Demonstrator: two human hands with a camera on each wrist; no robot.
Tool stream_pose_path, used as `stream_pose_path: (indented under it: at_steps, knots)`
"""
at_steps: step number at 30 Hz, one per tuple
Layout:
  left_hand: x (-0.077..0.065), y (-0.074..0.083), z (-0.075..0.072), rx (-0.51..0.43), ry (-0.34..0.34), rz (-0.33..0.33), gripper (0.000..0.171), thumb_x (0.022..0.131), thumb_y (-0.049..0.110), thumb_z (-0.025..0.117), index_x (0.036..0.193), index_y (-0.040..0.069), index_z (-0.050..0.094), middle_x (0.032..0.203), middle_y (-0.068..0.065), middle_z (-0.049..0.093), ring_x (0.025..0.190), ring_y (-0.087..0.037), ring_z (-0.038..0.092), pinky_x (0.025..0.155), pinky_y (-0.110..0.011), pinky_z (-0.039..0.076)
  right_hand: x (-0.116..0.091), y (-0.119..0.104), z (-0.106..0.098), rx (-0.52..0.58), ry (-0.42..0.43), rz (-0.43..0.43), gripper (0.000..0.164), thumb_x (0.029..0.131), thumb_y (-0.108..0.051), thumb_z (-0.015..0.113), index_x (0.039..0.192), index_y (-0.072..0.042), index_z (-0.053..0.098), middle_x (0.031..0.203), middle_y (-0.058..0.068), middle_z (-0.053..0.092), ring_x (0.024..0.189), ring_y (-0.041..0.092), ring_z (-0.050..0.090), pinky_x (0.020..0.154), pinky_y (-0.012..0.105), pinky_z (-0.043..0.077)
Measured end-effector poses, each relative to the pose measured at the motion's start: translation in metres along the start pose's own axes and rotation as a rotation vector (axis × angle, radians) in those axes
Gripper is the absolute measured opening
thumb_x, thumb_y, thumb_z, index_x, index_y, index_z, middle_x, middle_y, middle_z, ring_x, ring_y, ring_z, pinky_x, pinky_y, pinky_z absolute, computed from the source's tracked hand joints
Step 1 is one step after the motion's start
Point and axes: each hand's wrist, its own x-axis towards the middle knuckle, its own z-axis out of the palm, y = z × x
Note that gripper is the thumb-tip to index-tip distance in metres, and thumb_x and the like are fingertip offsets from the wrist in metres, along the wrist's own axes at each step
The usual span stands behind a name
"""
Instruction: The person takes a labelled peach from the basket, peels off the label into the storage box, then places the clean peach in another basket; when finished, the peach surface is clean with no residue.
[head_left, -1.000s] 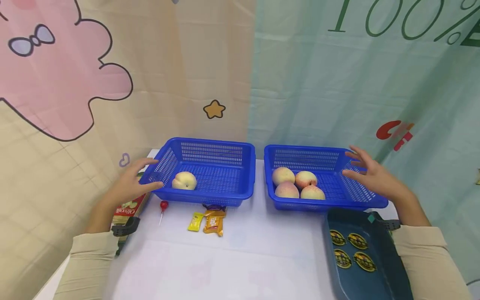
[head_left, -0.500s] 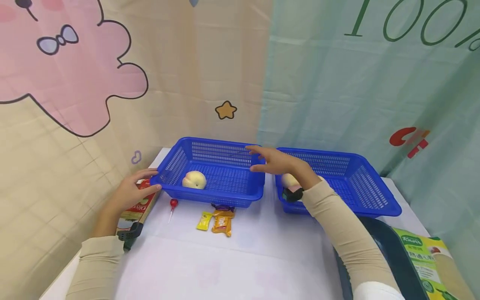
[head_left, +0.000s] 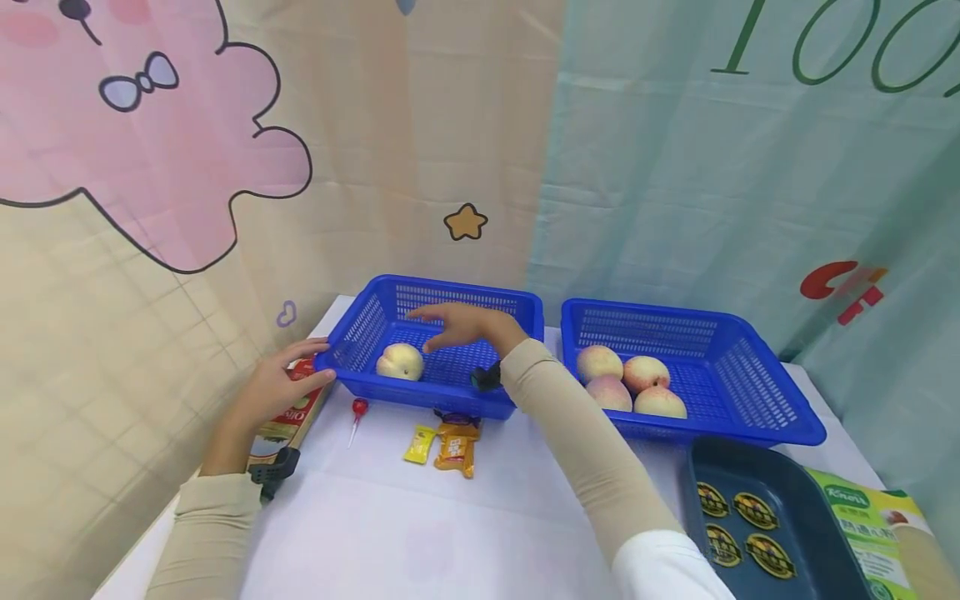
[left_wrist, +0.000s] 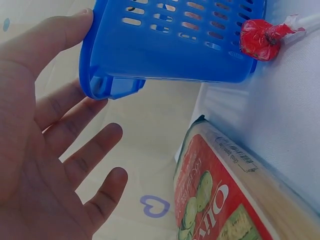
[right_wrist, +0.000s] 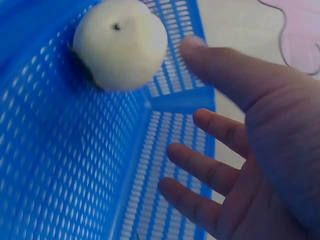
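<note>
In the head view, my right hand reaches over the left blue basket with thumb and fingers spread. A pale peach lies in that basket, just left of the thumb. The right wrist view shows the peach beside my thumb tip, with a gap between them. My left hand touches the basket's left rim. In the left wrist view, its thumb and first fingers meet the rim, while the other fingers stay extended and apart.
Another blue basket holds several peaches. A lollipop and wrapped candies lie in front of the left basket. A red box stands at left. A dark tray and a Knorr packet are at right.
My right hand has swung left from the right basket's right end, over the peaches there, to above the left basket. The left hand stays at its rim. The head view has shifted slightly.
</note>
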Motion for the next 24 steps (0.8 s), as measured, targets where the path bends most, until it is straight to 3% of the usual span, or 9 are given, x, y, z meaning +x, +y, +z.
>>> stream_pose_path:
  at_steps: [4,9,14,18,24]
  knots:
    - [0.001,0.002,0.003,-0.017,0.013,0.007,0.064,0.094,0.041,0.072,0.143,0.005,0.055,0.152,-0.024,0.043,0.139,-0.052,0.035,0.1,-0.076,0.034,0.021,-0.014,0.006,-0.03,-0.051,0.044,0.07,0.097,-0.023,0.071,0.157,-0.035,0.038,0.163,-0.001,0.032,0.151,0.027,0.023,0.115,0.057,0.028]
    - [-0.001,0.004,0.004,-0.024,0.029,0.011,0.062,0.094,0.038,0.073,0.143,0.004,0.056,0.152,-0.021,0.045,0.139,-0.052,0.034,0.1,-0.077,0.032,0.039,-0.027,0.016,-0.031,-0.128,0.136,0.071,0.095,-0.019,0.074,0.153,-0.043,0.042,0.162,-0.003,0.033,0.149,0.029,0.025,0.113,0.06,0.031]
    - [-0.001,0.003,0.005,-0.038,0.023,0.002,0.063,0.094,0.042,0.072,0.144,0.008,0.055,0.154,-0.018,0.044,0.142,-0.05,0.032,0.101,-0.078,0.03,0.047,-0.028,0.026,-0.048,-0.155,0.151,0.05,0.092,-0.019,0.077,0.137,-0.031,0.06,0.139,-0.003,0.054,0.127,0.022,0.048,0.102,0.044,0.046]
    - [-0.001,0.0,0.005,-0.069,0.038,0.007,0.061,0.094,0.039,0.074,0.144,0.007,0.056,0.153,-0.016,0.045,0.143,-0.048,0.03,0.103,-0.076,0.029,0.049,-0.025,0.026,-0.089,-0.121,0.154,0.042,0.086,-0.021,0.084,0.118,-0.025,0.057,0.113,-0.004,0.059,0.105,0.019,0.054,0.086,0.036,0.05]
    - [-0.004,0.001,0.005,-0.093,0.038,0.007,0.062,0.094,0.036,0.074,0.145,0.006,0.054,0.154,-0.018,0.044,0.143,-0.049,0.03,0.101,-0.077,0.031,0.038,-0.015,0.022,-0.14,-0.158,0.206,0.053,0.087,-0.022,0.083,0.132,-0.026,0.056,0.116,-0.004,0.058,0.106,0.02,0.055,0.087,0.039,0.05]
